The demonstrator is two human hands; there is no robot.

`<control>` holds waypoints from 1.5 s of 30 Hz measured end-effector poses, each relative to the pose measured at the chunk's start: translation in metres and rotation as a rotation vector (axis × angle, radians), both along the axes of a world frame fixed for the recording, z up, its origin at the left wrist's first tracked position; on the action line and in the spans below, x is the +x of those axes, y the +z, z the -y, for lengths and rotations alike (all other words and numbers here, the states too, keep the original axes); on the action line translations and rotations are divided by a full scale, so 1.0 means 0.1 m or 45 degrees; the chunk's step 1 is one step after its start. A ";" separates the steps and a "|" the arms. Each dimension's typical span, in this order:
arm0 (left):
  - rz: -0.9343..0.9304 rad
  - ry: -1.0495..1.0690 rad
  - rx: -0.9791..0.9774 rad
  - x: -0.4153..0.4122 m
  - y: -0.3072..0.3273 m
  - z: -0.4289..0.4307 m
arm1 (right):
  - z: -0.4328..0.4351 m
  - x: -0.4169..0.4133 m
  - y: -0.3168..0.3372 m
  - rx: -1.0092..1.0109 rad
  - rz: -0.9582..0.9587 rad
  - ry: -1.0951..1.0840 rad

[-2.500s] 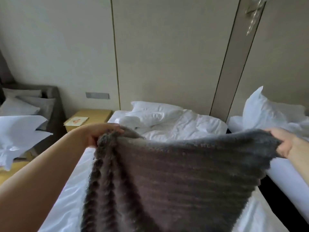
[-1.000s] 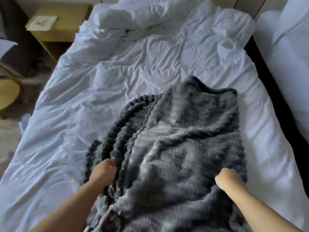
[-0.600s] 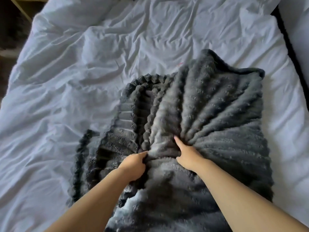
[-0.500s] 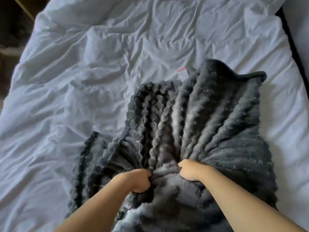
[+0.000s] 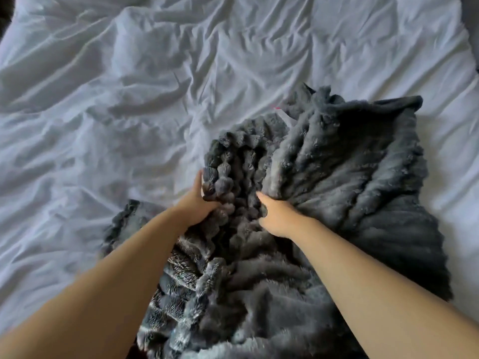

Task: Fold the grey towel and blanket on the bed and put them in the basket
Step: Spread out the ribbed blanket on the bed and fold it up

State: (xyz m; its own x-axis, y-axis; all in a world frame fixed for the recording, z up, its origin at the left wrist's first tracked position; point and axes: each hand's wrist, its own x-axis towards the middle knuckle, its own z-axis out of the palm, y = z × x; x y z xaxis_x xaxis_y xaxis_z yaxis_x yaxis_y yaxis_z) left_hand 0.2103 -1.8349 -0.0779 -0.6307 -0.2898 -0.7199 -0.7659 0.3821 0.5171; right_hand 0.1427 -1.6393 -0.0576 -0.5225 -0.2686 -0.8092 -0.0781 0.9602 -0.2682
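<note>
A dark grey ribbed plush blanket (image 5: 350,182) lies bunched on the white bed sheet (image 5: 129,104), fanning out to the right. My left hand (image 5: 198,203) grips a gathered ridge of the blanket at its left edge, thumb up along the folds. My right hand (image 5: 276,216) grips the bunched fabric just to the right of it, fingers sunk into the pile. A small white tag with a red mark (image 5: 281,114) pokes out at the blanket's far edge. No basket or towel is in view.
The crumpled white sheet covers the whole bed to the left and beyond the blanket. A dark gap shows at the top right corner (image 5: 470,11), by the bed's edge.
Both hands have moved forward along the blanket, gathering more of its folds. The blanket's far part is more bunched and lifted. The camera has tilted further down.
</note>
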 end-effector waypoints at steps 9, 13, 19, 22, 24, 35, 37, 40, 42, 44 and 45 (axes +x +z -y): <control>0.166 -1.003 -0.041 0.88 0.44 -0.63 | -0.33 0.39 0.56 0.388 0.668 0.113; 0.507 -1.248 0.327 0.92 0.87 -0.53 | -0.19 0.06 0.70 0.278 -0.235 -0.044; 0.413 -1.197 -0.261 0.44 1.05 -0.36 | -0.26 -0.01 0.17 0.274 -0.289 -0.194; -0.129 -0.571 -0.435 -0.05 0.83 -0.50 | -0.61 0.20 0.12 0.016 -0.430 -0.513; -0.302 -0.442 -0.460 -0.38 0.64 -0.70 | -0.79 0.34 0.24 -0.199 -0.387 -0.773; 0.130 -1.132 -0.454 -0.19 0.31 -1.30 | -1.36 0.82 1.18 -0.547 -0.947 -0.969; 0.158 -0.946 -0.433 0.13 0.41 -1.22 | -1.43 0.91 1.35 -0.510 -1.148 -0.694; 0.061 -0.447 -0.324 0.50 0.77 -1.06 | -1.50 0.99 1.78 -0.817 -1.129 -0.736; -0.123 -0.087 -0.244 0.64 1.12 -0.95 | -1.52 1.00 2.08 -1.063 -0.926 -0.928; -0.359 0.245 -0.077 0.70 1.52 -0.85 | -1.51 0.97 2.34 -1.288 -0.718 -1.069; -0.493 0.384 0.017 0.71 1.74 -0.81 | -1.51 0.96 2.45 -1.421 -0.560 -1.127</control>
State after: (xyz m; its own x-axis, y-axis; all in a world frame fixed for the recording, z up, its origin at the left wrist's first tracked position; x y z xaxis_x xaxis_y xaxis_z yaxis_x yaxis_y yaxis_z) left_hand 0.2809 -1.7540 0.0962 -0.7420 -0.4932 -0.4541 -0.5919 0.1639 0.7892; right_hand 0.2387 -1.4882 0.1871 -0.9845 -0.1008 -0.1437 0.1383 0.0590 -0.9886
